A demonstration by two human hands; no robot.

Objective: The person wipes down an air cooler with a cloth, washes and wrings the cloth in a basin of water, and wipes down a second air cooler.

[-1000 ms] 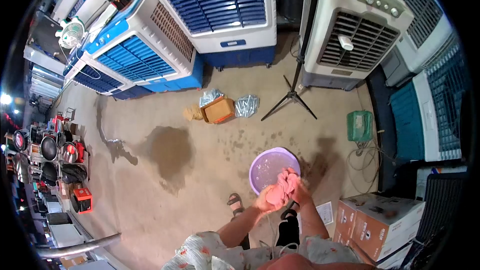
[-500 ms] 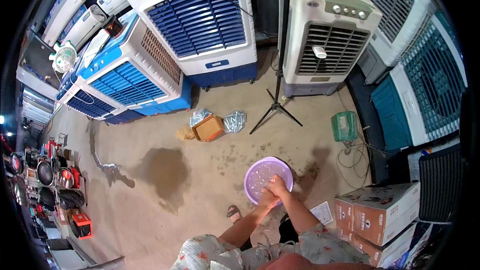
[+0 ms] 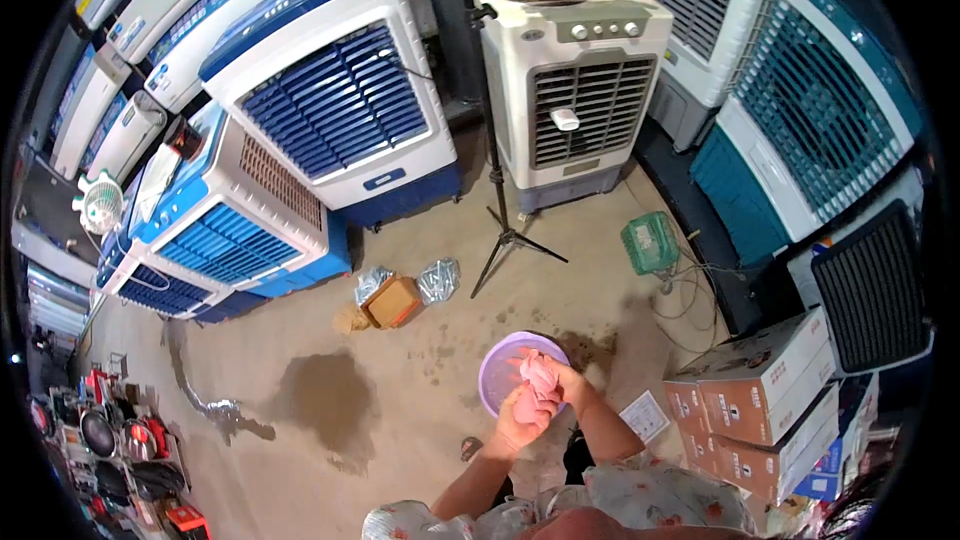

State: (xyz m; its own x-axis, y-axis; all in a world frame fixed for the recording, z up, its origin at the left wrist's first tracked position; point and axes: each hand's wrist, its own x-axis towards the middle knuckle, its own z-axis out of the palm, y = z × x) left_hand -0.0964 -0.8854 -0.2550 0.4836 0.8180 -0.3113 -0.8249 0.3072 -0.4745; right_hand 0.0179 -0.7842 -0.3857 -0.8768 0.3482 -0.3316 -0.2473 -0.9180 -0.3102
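Note:
A bunched pink cloth is gripped between my two hands, above a purple basin on the floor. My left hand closes round the lower left end of the cloth. Higher up and to the right, my right hand is closed on its other end. The hands and cloth cover much of the basin's inside. Dark wet spots lie on the floor around the basin.
A black tripod stand stands beyond the basin, near a brown box and silvery plastic bags. Several air coolers line the back. To the right are a green basket, a loose cord and stacked cartons.
My hands have come up from inside the basin, and the pink cloth now shows between them. The view has shifted, so the surroundings sit differently in the picture.

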